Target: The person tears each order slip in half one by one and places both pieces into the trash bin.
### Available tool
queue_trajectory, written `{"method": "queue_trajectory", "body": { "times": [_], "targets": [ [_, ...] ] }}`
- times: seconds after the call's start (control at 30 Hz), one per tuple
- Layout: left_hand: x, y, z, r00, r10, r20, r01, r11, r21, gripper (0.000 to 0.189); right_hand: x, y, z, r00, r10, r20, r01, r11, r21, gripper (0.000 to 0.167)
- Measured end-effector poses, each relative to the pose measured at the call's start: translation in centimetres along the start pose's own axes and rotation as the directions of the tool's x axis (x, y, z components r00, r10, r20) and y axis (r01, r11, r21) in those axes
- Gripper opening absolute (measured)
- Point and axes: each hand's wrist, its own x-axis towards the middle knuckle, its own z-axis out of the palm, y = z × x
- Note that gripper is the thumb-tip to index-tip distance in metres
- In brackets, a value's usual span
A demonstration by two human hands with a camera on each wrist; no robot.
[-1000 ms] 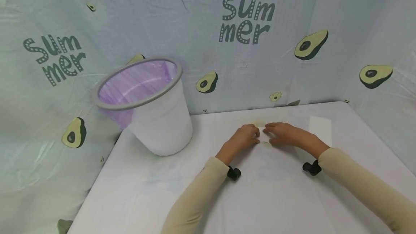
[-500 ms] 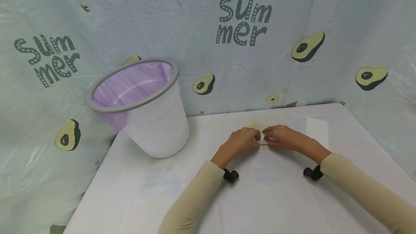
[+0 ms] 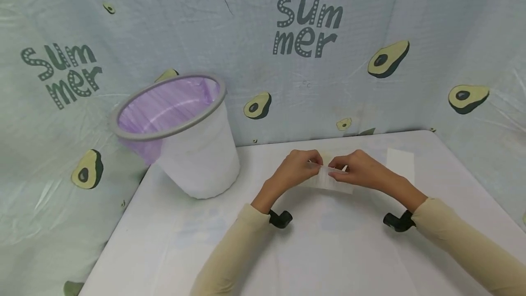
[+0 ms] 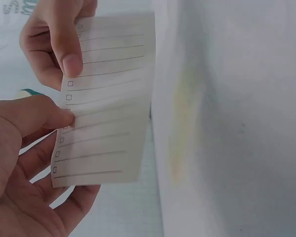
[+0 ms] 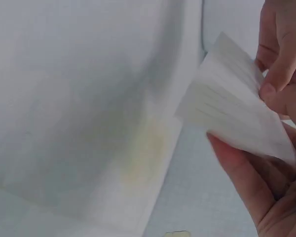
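Observation:
A white lined checklist sheet (image 3: 334, 185) hangs from both hands just over the table, tilted, with its lower edge toward me. My left hand (image 3: 297, 168) pinches its upper edge on the left, and my right hand (image 3: 358, 168) pinches the same edge close by. In the left wrist view, printed lines and small square boxes show on the sheet (image 4: 106, 103); the left thumb lies on its face, fingers behind. Seen from the right wrist, the sheet (image 5: 232, 96) is blurred and bent between the two hands.
A white bin (image 3: 201, 163) with a grey rim and purple liner stands at the table's left. Another white paper slip (image 3: 400, 163) lies beyond the right forearm. An avocado-print curtain (image 3: 306, 81) hangs along the table's back edge.
The sheet was low between the close-set hands, mostly hidden. Both hands have since risen a little and the sheet has swung into view, its face spread below them.

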Motion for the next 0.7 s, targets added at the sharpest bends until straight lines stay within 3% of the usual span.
{"method": "queue_trajectory", "body": {
  "times": [0.17,0.33,0.57,0.7],
  "targets": [
    [-0.6,0.3,-0.7,0.998,0.051,-0.039,-0.057,0.987,-0.149,0.006,0.3,-1.1,-1.1,0.995,-0.074,-0.073,0.074,0.997,0.009,0.005],
    [-0.9,0.7,-1.1,0.997,0.054,-0.051,-0.065,0.969,-0.239,0.008,0.4,-1.8,-2.2,0.988,-0.113,-0.103,0.113,0.994,0.001,0.008],
    [-1.4,0.8,-1.4,0.998,0.039,-0.054,-0.053,0.955,-0.291,0.008,0.3,-3.0,-2.7,0.998,-0.036,-0.051,0.038,0.999,0.033,0.008],
    [-1.6,0.5,-1.5,0.998,0.030,-0.056,-0.046,0.952,-0.302,0.009,0.2,-3.5,-2.6,0.998,-0.012,-0.068,0.012,1.000,0.001,0.006]
  ]
}}
